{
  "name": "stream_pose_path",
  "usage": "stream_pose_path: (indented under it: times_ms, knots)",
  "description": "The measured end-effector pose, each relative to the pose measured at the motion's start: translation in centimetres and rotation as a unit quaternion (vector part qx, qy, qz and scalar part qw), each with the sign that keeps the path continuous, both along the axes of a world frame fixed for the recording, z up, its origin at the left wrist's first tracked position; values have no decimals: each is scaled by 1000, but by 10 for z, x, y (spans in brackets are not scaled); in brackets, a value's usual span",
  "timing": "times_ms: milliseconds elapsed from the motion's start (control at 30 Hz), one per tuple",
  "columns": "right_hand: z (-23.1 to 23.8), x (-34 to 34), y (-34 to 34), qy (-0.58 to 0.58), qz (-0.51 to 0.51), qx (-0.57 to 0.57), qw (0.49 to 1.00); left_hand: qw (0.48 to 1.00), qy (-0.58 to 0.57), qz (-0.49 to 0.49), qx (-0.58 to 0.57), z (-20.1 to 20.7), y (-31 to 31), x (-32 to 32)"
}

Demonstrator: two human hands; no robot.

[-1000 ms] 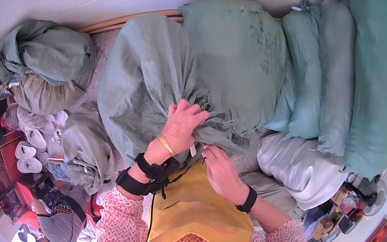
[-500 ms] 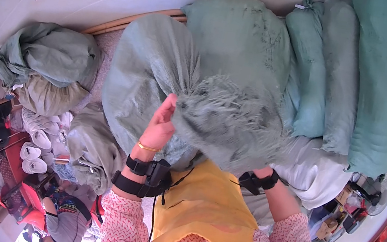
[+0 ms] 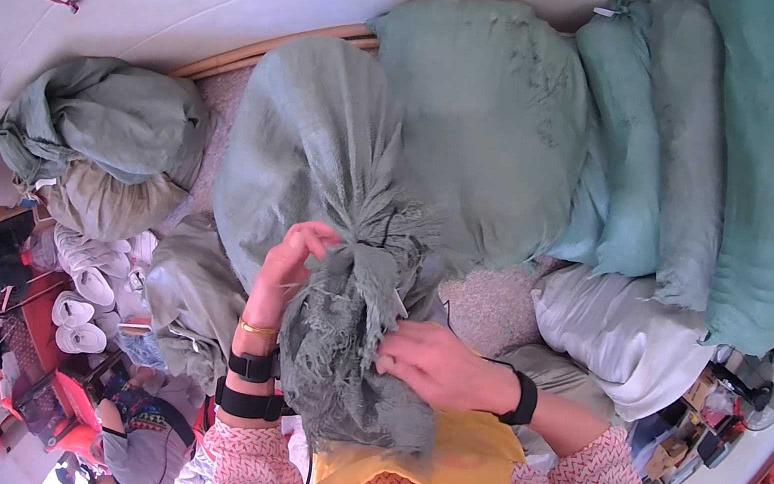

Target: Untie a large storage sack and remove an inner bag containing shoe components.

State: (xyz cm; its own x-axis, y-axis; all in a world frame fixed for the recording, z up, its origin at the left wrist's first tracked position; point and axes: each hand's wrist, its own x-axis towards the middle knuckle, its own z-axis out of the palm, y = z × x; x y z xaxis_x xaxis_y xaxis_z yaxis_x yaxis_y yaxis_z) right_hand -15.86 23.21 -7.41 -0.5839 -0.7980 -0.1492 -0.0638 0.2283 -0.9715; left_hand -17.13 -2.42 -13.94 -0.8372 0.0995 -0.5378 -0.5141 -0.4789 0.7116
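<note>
A big grey-green woven sack (image 3: 310, 118) stands before me, its neck gathered and twisted. A thin dark tie (image 3: 387, 232) appears at the neck. Below it the frayed mouth (image 3: 339, 356) hangs down toward my yellow apron (image 3: 476, 449). My left hand (image 3: 285, 261) is at the left of the gathered neck, fingers bent against the cloth. On the other side, my right hand (image 3: 434, 363) is closed at the frayed cloth, fingertips pressed together beside a thin pale strip (image 3: 400, 307). The sack's folds hide part of both hands' grip.
Several full green sacks (image 3: 486, 126) lean along the wall and to the right, with a white sack (image 3: 620, 335) below them. Left are more sacks (image 3: 123, 119), white shoes (image 3: 81, 320) and a bent-over person (image 3: 148, 442). A fan (image 3: 768, 394) stands far right.
The frayed mouth has swung from the right down toward me, in front of the apron. My right hand has come out from behind it onto its right side; my left hand has lowered slightly.
</note>
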Motion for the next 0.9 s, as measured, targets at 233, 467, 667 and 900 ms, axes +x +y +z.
stream_pose_path:
  times_ms: [233, 467, 667, 900]
  knots:
    - [-4, 12, -23, 6, 60, 27, 998, 890, 38, -163, -425, 22, 34, 17]
    - [-34, 25, -8, 165, 34, 29, 985, 903, -26, -259, -342, 5, -4, 28]
    - [-69, 11, 30, -306, -329, -100, 888, 984, -119, -87, -101, -10, -21, 41]
    - [-26, -18, 57, -302, -324, -110, 890, 992, -101, -44, 62, -15, -29, 42]
